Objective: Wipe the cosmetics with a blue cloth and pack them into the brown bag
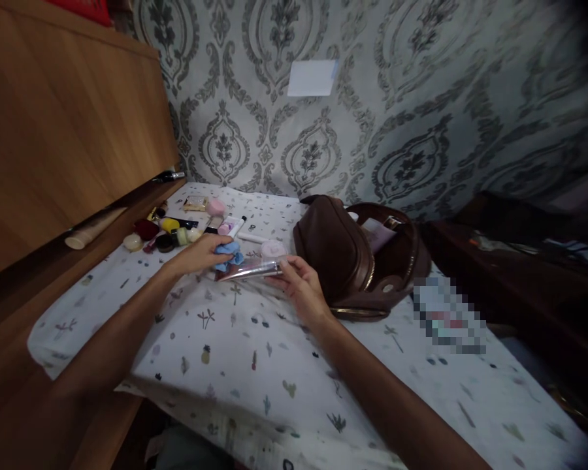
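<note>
My left hand [206,253] is closed around a crumpled blue cloth [229,254], which rests against a shiny silvery-pink tube [252,270]. At the tube's other end, the fingers of my right hand [301,282] pinch it. The tube lies tilted slightly, just above the patterned sheet [245,333]. Behind the tube is a pale pink round item [273,249], partly hidden. Right of my right hand stands a brown leather bag [330,248], unzipped, with a pale packet [376,234] showing inside.
Several cosmetics are spread at the left, among them a yellow sponge [169,225], a dark jar [164,243] and a pink round item [216,207]. A wooden cabinet [73,117] borders the left side. Patterned wallpaper [264,111] covers the wall behind. A blurred-out item [448,316] lies at right.
</note>
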Action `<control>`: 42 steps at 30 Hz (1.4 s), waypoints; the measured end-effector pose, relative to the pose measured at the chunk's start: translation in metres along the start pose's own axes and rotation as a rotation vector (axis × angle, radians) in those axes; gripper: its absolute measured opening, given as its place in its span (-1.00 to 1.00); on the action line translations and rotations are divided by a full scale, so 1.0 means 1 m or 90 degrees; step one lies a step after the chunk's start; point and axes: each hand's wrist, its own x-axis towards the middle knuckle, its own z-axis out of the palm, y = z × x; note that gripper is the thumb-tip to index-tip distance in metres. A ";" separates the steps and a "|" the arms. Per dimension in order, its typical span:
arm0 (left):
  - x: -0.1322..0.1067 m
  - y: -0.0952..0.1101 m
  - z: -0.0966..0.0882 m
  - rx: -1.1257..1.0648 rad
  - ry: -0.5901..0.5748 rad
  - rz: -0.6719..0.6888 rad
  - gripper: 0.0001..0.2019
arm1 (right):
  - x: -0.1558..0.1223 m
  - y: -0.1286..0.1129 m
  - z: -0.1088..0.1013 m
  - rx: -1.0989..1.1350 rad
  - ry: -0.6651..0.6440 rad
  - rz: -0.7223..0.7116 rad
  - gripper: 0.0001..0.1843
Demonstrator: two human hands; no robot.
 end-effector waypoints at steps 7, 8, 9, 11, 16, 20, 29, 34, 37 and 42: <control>-0.013 0.014 0.061 0.094 0.000 0.212 -0.67 | -0.002 0.012 -0.001 -0.021 0.067 0.022 -0.42; -0.015 0.012 0.067 0.093 -0.022 0.228 -0.62 | -0.003 0.013 -0.002 -0.024 0.065 0.021 -0.43; -0.015 0.009 0.070 0.097 -0.040 0.236 -0.58 | -0.003 0.012 -0.003 -0.028 0.058 0.018 -0.45; -0.015 0.002 0.069 0.112 -0.064 0.221 -0.57 | -0.005 0.011 -0.004 -0.033 0.037 0.017 -0.48; -0.010 -0.007 0.043 0.193 -0.116 0.163 -0.56 | -0.005 0.012 -0.006 -0.031 0.024 0.020 -0.48; -0.008 -0.006 0.031 0.189 -0.123 0.186 -0.61 | -0.007 0.014 -0.006 -0.036 -0.018 0.015 -0.46; -0.011 0.010 0.034 0.180 -0.060 0.218 -0.75 | -0.011 0.004 -0.005 -0.109 0.008 -0.021 -0.52; -0.021 0.020 0.062 0.178 -0.029 0.256 -0.65 | -0.010 0.004 -0.005 -0.093 0.007 0.032 -0.48; -0.022 0.021 0.070 0.230 -0.067 0.250 -0.58 | -0.011 0.009 -0.005 -0.111 -0.005 0.049 -0.46; -0.017 0.021 0.045 0.378 -0.154 0.181 -0.64 | -0.011 0.015 -0.007 -0.151 -0.006 0.066 -0.50</control>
